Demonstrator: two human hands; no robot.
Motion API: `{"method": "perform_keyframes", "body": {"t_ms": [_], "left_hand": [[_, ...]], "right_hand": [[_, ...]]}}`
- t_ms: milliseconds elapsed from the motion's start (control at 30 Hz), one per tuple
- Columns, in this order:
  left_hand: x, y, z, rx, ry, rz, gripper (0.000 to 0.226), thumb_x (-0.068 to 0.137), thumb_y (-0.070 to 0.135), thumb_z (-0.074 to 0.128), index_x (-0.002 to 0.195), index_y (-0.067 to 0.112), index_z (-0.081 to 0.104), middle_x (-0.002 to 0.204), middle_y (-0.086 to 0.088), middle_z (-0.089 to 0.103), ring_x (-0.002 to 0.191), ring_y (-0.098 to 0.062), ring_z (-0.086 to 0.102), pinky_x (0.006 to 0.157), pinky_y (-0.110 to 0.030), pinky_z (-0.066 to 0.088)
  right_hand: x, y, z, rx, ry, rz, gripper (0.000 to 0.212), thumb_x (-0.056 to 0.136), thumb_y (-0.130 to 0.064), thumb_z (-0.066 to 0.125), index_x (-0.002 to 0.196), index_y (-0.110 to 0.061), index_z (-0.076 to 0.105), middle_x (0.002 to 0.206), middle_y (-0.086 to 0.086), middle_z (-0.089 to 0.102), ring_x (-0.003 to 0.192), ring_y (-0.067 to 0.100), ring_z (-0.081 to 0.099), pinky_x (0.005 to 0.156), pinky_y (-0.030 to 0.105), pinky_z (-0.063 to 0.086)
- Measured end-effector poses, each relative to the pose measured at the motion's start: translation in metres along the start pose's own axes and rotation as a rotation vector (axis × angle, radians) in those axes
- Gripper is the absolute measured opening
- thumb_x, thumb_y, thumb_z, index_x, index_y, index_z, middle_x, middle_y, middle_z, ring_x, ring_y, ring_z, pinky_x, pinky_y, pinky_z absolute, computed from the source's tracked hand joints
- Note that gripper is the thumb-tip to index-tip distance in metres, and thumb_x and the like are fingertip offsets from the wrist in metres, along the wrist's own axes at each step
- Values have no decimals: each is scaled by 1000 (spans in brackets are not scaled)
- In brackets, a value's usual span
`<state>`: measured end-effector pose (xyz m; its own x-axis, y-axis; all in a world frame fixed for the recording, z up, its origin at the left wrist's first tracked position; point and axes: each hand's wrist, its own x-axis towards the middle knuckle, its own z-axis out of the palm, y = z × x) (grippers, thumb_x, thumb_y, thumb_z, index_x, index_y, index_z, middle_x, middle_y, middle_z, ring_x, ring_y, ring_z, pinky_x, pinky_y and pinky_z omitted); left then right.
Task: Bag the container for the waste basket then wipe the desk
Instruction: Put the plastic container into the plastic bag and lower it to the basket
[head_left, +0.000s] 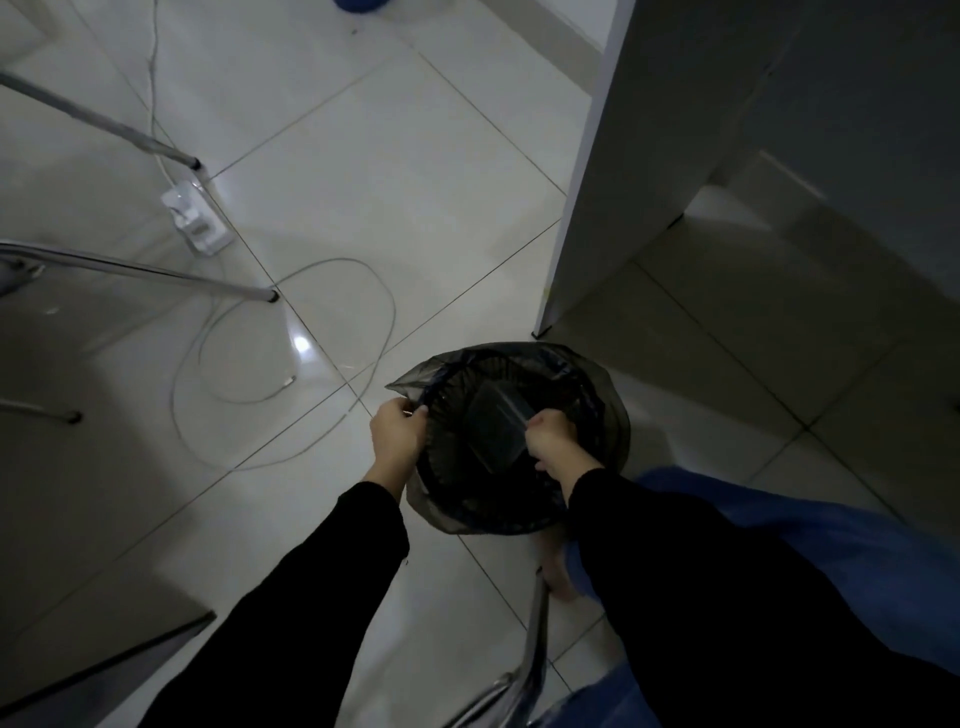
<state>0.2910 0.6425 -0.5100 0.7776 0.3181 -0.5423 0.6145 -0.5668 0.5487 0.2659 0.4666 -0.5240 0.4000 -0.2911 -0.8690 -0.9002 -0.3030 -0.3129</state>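
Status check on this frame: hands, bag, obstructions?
Left hand, right hand both pinching thin dark plastic bag over rim of round black waste basket. Clear rectangular container inside. No obstruction seen.

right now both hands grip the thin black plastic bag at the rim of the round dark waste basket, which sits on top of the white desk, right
No: the head view shows the round dark waste basket standing on the pale tiled floor beside the white desk panel. Otherwise right: left hand and right hand grip the thin black plastic bag at its rim.
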Motion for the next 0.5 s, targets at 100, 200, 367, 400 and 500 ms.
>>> {"method": "perform_keyframes", "body": {"t_ms": [100, 200, 367, 400, 500], "left_hand": [[1, -1, -2, 55, 34, 29, 18, 88, 10, 54, 92, -3, 66, 96, -19, 68, 92, -30, 60, 71, -26, 36], [2, -5, -6, 71, 107, -11, 20, 91, 12, 53, 98, -3, 64, 103, -21, 66, 98, -34, 60, 72, -28, 35], [6, -11, -17, 84, 161, -15, 20, 90, 10, 54, 96, -6, 64, 103, -26, 66, 100, -37, 59, 76, -32, 39], [6, -11, -18, 77, 170, -18, 20, 90, 9, 55, 96, -6, 64, 103, -26, 66, 100, -37, 59, 76, -31, 39], [5, -12, -23, 42, 188, -27, 19, 89, 7, 55, 97, -6, 66, 101, -25, 68, 100, -36, 59, 73, -26, 33]], "right_hand": [[4, -2, -5, -27, 0, -11, 37, 99, -9, 41, 134, 0, 50, 136, 19, 50, 122, 37, 51, 104, 45, 45], [7, -9, -13, -7, 68, -109, 29, 96, -7, 44, 120, -3, 59, 128, 17, 56, 115, 35, 54, 98, 41, 47], [4, -20, -21, 41, 325, -330, 25, 82, -6, 42, 84, -27, 55, 96, 7, 66, 86, 28, 62, 79, 38, 55], [1, -21, -23, 54, 387, -355, 23, 82, -7, 43, 85, -27, 55, 94, 4, 66, 84, 26, 62, 75, 37, 55], [-2, -24, -29, 196, 514, -344, 18, 83, -8, 48, 92, -22, 52, 105, 5, 63, 90, 27, 59, 70, 33, 47]]}}
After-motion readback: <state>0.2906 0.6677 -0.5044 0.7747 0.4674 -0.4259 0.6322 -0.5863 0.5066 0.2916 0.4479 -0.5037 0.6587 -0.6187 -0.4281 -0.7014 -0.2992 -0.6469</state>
